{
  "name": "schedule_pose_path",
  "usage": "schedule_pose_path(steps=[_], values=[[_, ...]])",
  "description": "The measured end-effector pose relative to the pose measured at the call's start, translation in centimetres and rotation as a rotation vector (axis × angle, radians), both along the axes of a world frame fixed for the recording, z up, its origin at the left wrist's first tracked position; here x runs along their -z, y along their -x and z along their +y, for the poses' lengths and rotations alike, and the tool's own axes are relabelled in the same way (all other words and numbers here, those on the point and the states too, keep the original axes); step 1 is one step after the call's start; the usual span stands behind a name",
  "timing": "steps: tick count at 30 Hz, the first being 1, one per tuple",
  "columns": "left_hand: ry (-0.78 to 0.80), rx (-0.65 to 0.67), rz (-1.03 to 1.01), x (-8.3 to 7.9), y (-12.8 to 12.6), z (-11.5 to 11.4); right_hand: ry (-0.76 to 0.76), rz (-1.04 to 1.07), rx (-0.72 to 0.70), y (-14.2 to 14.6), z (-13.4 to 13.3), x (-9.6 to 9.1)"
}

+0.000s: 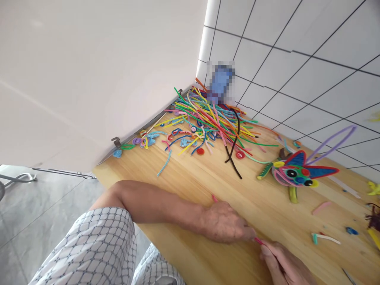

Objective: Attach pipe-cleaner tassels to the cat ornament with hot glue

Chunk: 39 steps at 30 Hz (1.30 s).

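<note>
A pink-red pipe cleaner (258, 240) stretches over the near part of the wooden table between my two hands. My left hand (227, 223) is closed around it, back of the hand up, and a short pink end sticks out behind the wrist side. My right hand (286, 263) pinches the other stretch between thumb and fingers, at the lower edge of the view. Most of the pipe cleaner is hidden inside my hands. Beyond them, on the right, sits a colourful animal head (293, 174) of coiled pipe cleaners, with blue ears, googly eyes and a purple loop.
Behind lies a big heap of loose pipe cleaners (204, 114), with twisted bits and red buttons (240, 154) in front. A black pipe cleaner (236, 136) lies across it. White panel (97, 71) on the left, tiled wall (285, 71) on the right. Scraps (326, 238) lie at right.
</note>
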<state>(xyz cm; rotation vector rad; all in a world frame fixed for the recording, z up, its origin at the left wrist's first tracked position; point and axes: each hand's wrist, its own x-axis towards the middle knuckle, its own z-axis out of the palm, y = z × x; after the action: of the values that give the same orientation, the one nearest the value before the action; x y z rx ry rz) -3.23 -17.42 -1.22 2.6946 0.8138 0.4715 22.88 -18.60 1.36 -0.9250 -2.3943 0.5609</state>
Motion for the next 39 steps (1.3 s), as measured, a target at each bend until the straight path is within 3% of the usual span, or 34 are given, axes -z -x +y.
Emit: schedule_pose_path(steps=[7, 15, 20, 24, 28, 30, 34, 37, 39], values=[[0.054, -0.085, 0.079, -1.1, 0.3, 0.8, -0.001, 0.049, 0.186, 1.8, -0.1, -1.3], [0.089, -0.178, 0.181, -2.5, 0.7, 2.2, -0.08, 0.106, 0.213, 2.0, 0.6, -2.0], [0.055, -0.182, 0.138, -3.6, 0.1, 1.8, -0.097, 0.097, 0.2, 1.5, 0.2, -4.2], [0.085, -0.17, -0.046, -4.4, -0.3, 1.1, -0.008, 0.085, 0.274, -0.1, -1.0, -6.6], [0.333, -0.174, -0.275, -5.4, -0.9, 0.2, 0.128, 0.164, 0.427, -1.9, -1.9, -7.6], [0.496, -0.193, -0.368, -5.8, -1.4, -0.1, 0.258, 0.292, 0.499, -2.3, -1.9, -7.4], [0.708, -0.218, -0.484, -6.3, -3.2, -0.5, 0.556, 0.737, 0.556, -2.0, -1.6, -5.9], [0.74, -0.212, -0.504, -5.9, -4.3, -0.6, 0.701, 0.923, 0.534, -1.1, -1.4, -4.5], [0.711, -0.201, -0.494, -5.4, -4.7, -0.6, 0.707, 0.936, 0.531, -0.6, -1.5, -3.6]])
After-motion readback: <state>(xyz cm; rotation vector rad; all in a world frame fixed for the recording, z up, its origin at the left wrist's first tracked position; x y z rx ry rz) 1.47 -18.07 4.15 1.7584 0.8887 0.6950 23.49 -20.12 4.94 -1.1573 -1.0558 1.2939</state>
